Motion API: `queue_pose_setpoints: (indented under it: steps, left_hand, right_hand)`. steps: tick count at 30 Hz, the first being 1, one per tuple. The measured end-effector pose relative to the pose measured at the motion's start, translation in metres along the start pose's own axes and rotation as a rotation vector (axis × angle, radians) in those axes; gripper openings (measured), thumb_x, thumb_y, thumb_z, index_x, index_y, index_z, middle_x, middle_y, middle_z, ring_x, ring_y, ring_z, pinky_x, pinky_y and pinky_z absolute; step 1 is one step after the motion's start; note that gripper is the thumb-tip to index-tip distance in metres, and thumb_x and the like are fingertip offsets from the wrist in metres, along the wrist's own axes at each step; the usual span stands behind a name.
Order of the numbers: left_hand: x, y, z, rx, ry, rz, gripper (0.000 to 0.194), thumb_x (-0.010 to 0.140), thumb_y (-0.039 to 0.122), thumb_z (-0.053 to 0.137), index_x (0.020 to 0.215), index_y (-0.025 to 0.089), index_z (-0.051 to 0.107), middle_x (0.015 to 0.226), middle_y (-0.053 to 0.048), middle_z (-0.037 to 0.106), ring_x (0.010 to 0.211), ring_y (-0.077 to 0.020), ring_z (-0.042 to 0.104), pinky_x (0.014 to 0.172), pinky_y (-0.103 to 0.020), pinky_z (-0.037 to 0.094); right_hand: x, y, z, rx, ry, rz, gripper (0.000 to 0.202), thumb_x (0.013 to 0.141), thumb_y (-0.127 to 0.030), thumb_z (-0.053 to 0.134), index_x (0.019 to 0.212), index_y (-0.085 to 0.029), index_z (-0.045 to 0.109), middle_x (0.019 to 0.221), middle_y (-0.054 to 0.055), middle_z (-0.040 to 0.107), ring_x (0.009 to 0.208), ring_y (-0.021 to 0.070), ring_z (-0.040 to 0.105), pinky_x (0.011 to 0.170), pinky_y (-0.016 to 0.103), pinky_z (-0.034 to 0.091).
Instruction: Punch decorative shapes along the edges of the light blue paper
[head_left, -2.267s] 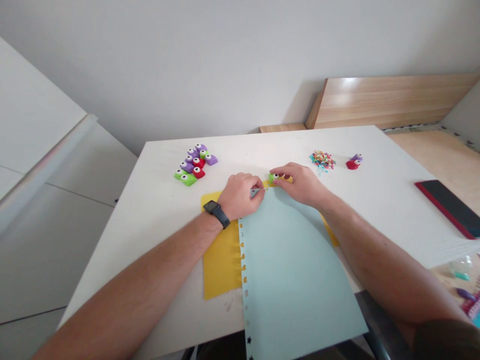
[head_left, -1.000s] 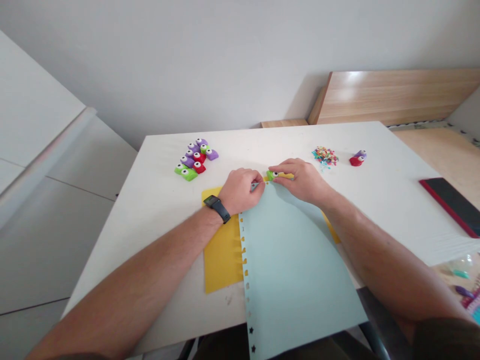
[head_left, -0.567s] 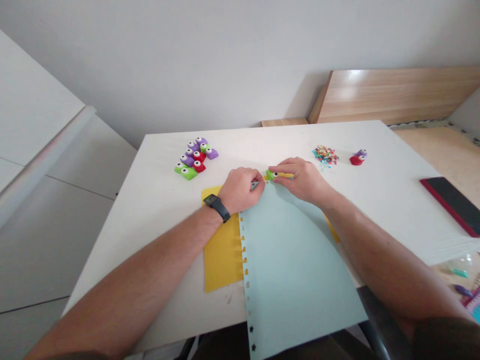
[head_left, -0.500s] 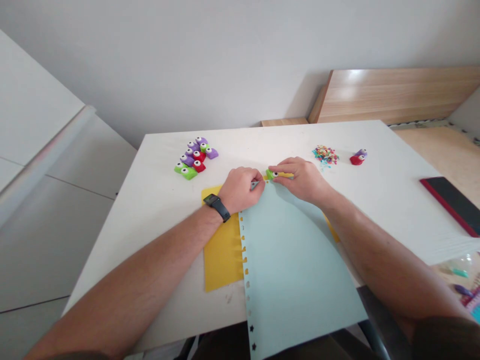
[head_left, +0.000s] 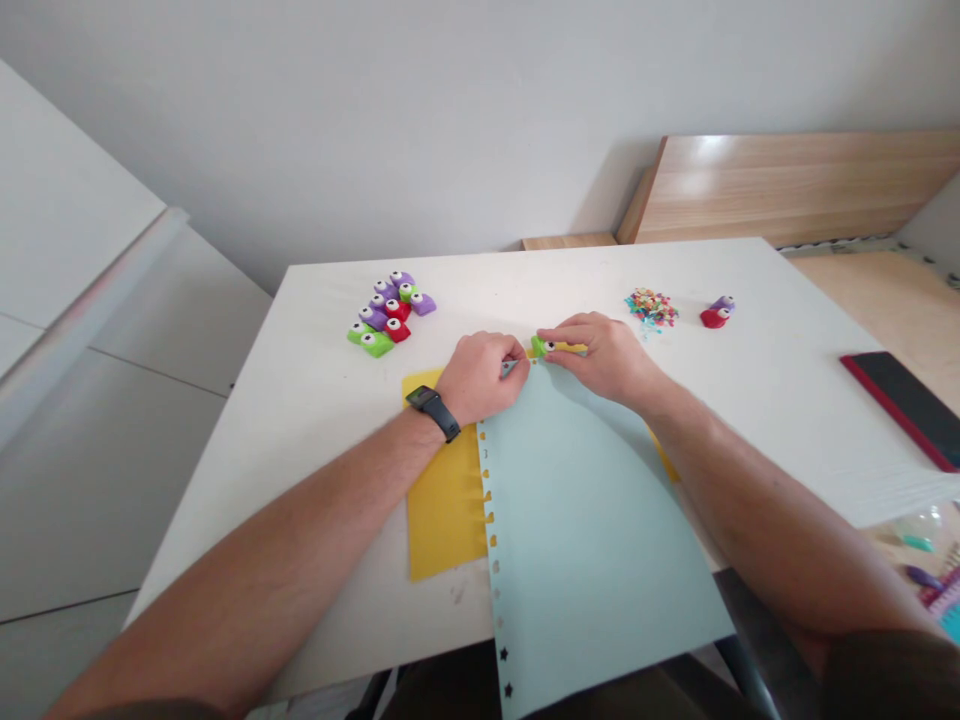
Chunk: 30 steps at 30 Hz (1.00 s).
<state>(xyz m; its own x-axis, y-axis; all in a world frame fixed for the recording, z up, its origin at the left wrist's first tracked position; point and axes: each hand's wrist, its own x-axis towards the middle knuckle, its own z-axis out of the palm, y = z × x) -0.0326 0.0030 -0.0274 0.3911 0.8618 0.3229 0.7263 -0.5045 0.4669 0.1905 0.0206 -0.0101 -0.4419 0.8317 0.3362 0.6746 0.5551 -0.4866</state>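
At its eleven o'clock corner, our left grip [head_left: 484,374] pinches the pale-blue paper [head_left: 592,500], seemingly to steady it, while our right grip [head_left: 606,350] clasps the green craft punch [head_left: 538,347]

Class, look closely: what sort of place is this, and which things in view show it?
Probably a bedroom at home: a wooden panel much like a headboard stands beyond the white table. It seems used for crafts: a pale blue sheet has shapes cut along its edge.
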Motion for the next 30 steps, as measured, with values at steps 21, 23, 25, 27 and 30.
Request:
queue_pose_setpoints:
  steps: [21,23,25,27,30]
  left_hand:
    - [0.0006,-0.0011,0.0007,-0.009,0.0,0.008,0.018,0.093,0.03,0.058,0.085,0.02,0.07,0.087,-0.005,0.076,0.083,-0.0231,0.068,0.079,-0.036,0.048]
    - [0.0002,-0.0009,0.0008,-0.007,-0.001,0.009,0.018,0.093,0.03,0.058,0.085,0.02,0.07,0.088,-0.005,0.076,0.083,-0.023,0.068,0.079,-0.036,0.048]
    - [0.0,-0.0008,0.0009,-0.009,0.0,0.01,0.018,0.093,0.03,0.058,0.085,0.02,0.07,0.087,-0.005,0.076,0.083,-0.0229,0.067,0.079,-0.036,0.048]
    - [0.0,-0.0009,0.0009,-0.01,0.004,0.011,0.019,0.093,0.03,0.058,0.085,0.019,0.07,0.087,-0.005,0.076,0.082,-0.0227,0.067,0.079,-0.036,0.048]
    - [0.0003,-0.0011,0.0008,-0.01,0.003,0.012,0.019,0.093,0.03,0.057,0.085,0.019,0.07,0.086,-0.005,0.075,0.082,-0.0227,0.067,0.078,-0.036,0.047]
  right_hand:
    - [0.0,0.0015,0.001,-0.036,-0.003,0.03,0.027,0.092,-0.028,0.072,0.117,-0.027,0.082,0.111,0.005,0.081,0.099,0.0238,0.072,0.092,0.035,0.054]
    - [-0.0002,0.0011,0.0008,-0.037,0.001,0.018,0.027,0.092,-0.028,0.073,0.117,-0.026,0.082,0.111,0.005,0.081,0.099,0.024,0.072,0.092,0.035,0.054]
    - [-0.0002,0.0005,0.0004,-0.039,0.003,0.015,0.027,0.092,-0.028,0.073,0.117,-0.026,0.082,0.111,0.005,0.081,0.1,0.0241,0.072,0.092,0.035,0.054]
    - [0.0,-0.0003,0.0001,-0.042,0.008,0.018,0.027,0.092,-0.028,0.073,0.117,-0.026,0.082,0.111,0.005,0.081,0.1,0.0241,0.072,0.092,0.035,0.054]
    - [0.0,-0.0007,0.0005,-0.052,0.012,0.015,0.026,0.092,-0.027,0.072,0.116,-0.027,0.082,0.112,0.006,0.08,0.101,0.0242,0.072,0.093,0.035,0.054]
